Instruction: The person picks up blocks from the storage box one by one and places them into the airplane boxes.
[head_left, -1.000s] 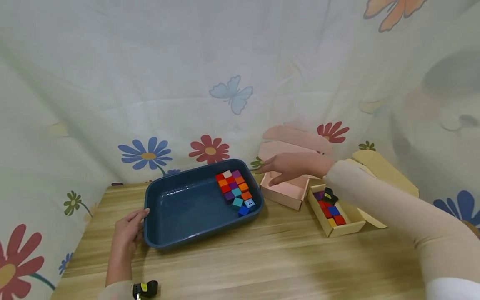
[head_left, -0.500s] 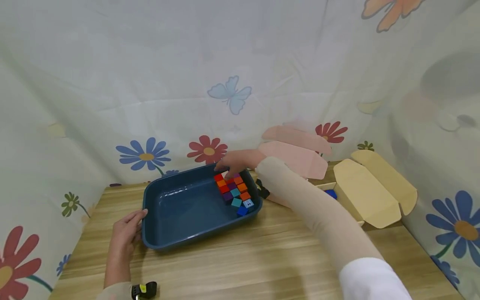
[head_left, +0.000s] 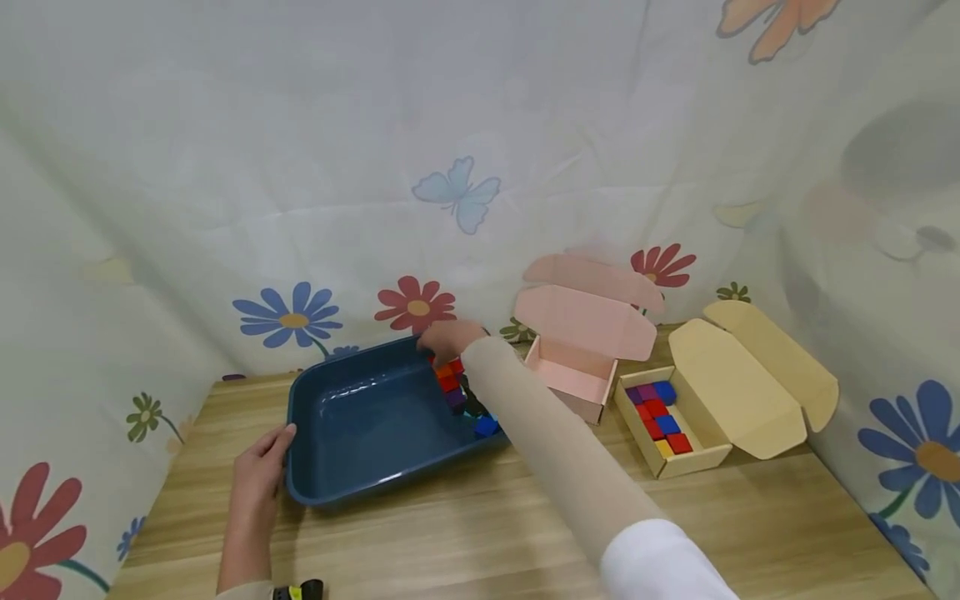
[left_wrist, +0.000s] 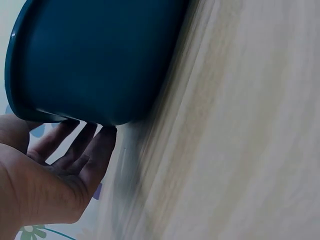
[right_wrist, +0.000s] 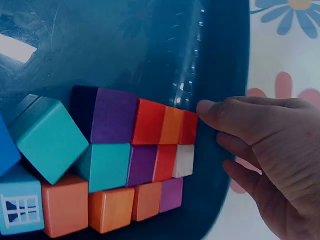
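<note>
My left hand (head_left: 257, 477) grips the left end of a dark blue tray (head_left: 375, 433), thumb at the rim and fingers against the outer wall in the left wrist view. Over the tray's far right corner is my right hand (head_left: 452, 337), its sleeve hiding part of the blocks. In the right wrist view its thumb tip is at the red block (right_wrist: 188, 127) ending one row; the other fingers are extended and hold nothing. Colored cube blocks stand in rows there: purple (right_wrist: 115, 116), teal (right_wrist: 109, 166), orange (right_wrist: 111, 210), and a light blue one with a window print (right_wrist: 21, 207).
Right of the tray stands an open pink box (head_left: 573, 379). Beside it an open yellow box (head_left: 693, 458) holds several red, blue, purple and yellow blocks. Their lids lean back. A floral curtain (head_left: 360, 208) hangs behind the wooden table (head_left: 465, 542).
My right hand has moved left from above the pink box to the blocks at the tray's far right corner. The left hand has stayed on the tray's left end.
</note>
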